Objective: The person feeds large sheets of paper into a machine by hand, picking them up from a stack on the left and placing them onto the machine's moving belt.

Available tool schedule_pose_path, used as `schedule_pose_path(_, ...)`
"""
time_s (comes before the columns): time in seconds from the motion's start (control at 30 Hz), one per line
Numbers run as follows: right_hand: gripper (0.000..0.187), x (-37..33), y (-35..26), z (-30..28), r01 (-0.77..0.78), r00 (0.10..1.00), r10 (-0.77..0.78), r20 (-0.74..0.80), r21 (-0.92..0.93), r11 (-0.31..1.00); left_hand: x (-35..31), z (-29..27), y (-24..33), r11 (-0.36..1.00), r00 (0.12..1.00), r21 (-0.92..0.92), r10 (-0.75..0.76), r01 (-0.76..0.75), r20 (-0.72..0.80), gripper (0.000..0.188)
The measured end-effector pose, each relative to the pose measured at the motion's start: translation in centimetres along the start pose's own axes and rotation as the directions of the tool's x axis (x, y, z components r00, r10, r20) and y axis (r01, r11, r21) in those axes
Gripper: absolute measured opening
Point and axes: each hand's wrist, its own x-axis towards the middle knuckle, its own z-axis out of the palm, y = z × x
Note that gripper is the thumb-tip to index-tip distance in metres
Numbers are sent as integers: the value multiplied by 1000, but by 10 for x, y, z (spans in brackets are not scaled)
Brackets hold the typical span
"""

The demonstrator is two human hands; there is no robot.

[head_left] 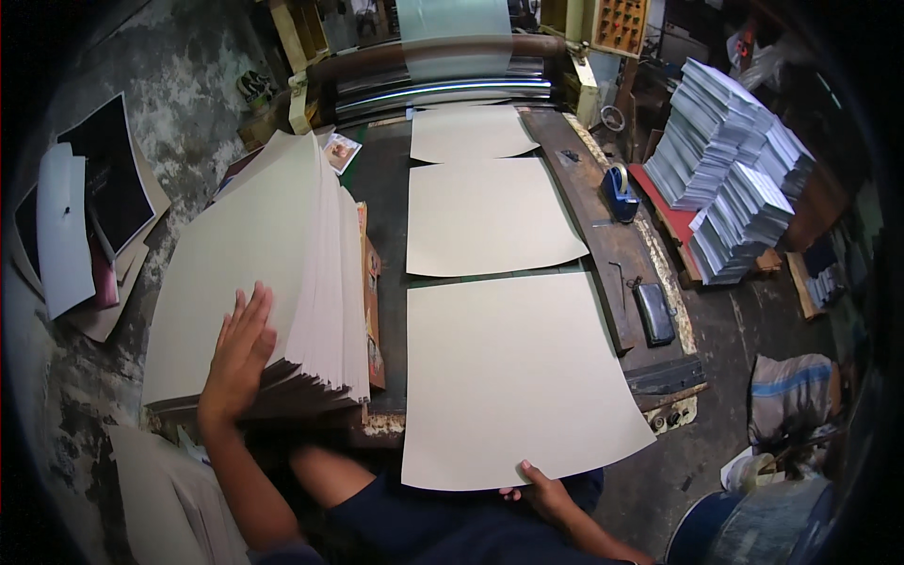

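Observation:
My left hand (242,353) lies flat, fingers stretched out, on the top of a tall stack of cream cardboard sheets (235,226) at the left. With my right hand (544,490) I pinch the near edge of a single cardboard sheet (508,377), thumb on top and fingers beneath. Beyond it, a second sheet (485,217) and a third sheet (466,134) lie in line along the machine's dark bed. The farthest one reaches close to the shiny metal rollers (443,89). A clear film (455,38) hangs over these rollers.
Along the bed's right side run a metal guide rail (589,235), a blue tape dispenser (619,193) and a dark case (653,314). Piles of paper blocks (706,141) stand on the right. A blue drum (744,527) is at the lower right. Loose sheets (66,226) lean at the left wall.

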Motion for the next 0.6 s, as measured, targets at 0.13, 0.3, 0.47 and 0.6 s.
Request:
schedule_pose_path(0.13, 42, 14, -5, -2, 18, 1000, -18, -1, 69, 997, -8, -1, -2, 992, 995, -75, 103, -103, -13, 78)
schedule_pose_path(0.3, 41, 35, -24, 4, -12, 998, 21, -65, 140, 990, -11, -7, -1, 979, 989, -142, 147, -149, -26, 85)
schedule_pose_path(0.47, 47, 63, -39, 4, -31, 998, 41, -41, 212, 977, -16, -5, 4, 868, 984, -494, -37, -56, -176, 70)
schedule_pose_path(0.6, 51, 82, -58, 15, 17, 997, 1, -79, 231, 973, -20, 3, -8, 776, 944, -616, -292, 139, -156, 59)
